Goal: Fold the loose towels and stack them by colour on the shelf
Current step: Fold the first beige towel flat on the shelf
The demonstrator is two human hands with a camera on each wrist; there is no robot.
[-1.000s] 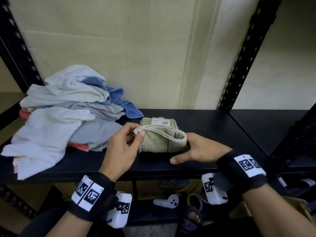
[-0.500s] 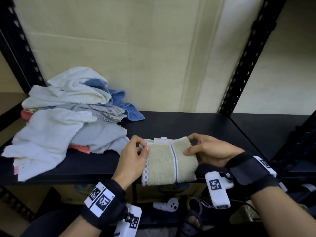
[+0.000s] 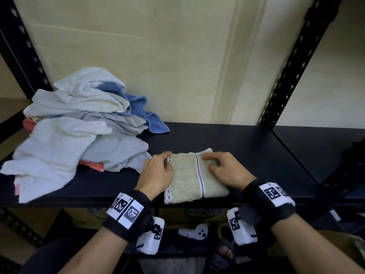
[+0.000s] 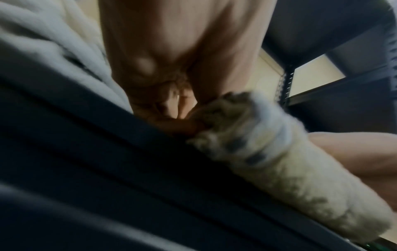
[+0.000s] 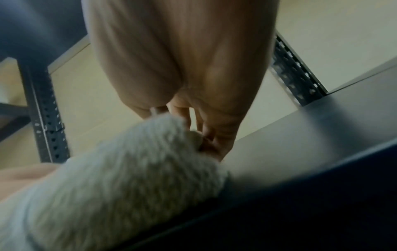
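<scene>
A folded beige towel (image 3: 189, 175) with a blue stripe and a checked border lies flat near the front edge of the black shelf (image 3: 246, 151). My left hand (image 3: 166, 161) holds its left edge, fingers curled at the border. In the left wrist view the left hand's fingers (image 4: 171, 108) tuck against the towel (image 4: 268, 161). My right hand (image 3: 211, 164) rests on the right side with fingers curled at the edge. The right wrist view shows this hand (image 5: 193, 132) gripping the towel (image 5: 128, 178). A heap of loose towels (image 3: 79, 135) lies to the left.
The heap holds white, grey, striped, blue (image 3: 152, 121) and pink (image 3: 92, 166) towels and overhangs the shelf front. A perforated black upright (image 3: 292, 62) divides this bay from the shelf on the right (image 3: 325, 147). A white controller (image 3: 195, 232) lies below.
Half a second ago both hands held the beige towel up at the shelf's front edge. Now it lies flat on the shelf, with the hands lowered onto its sides.
</scene>
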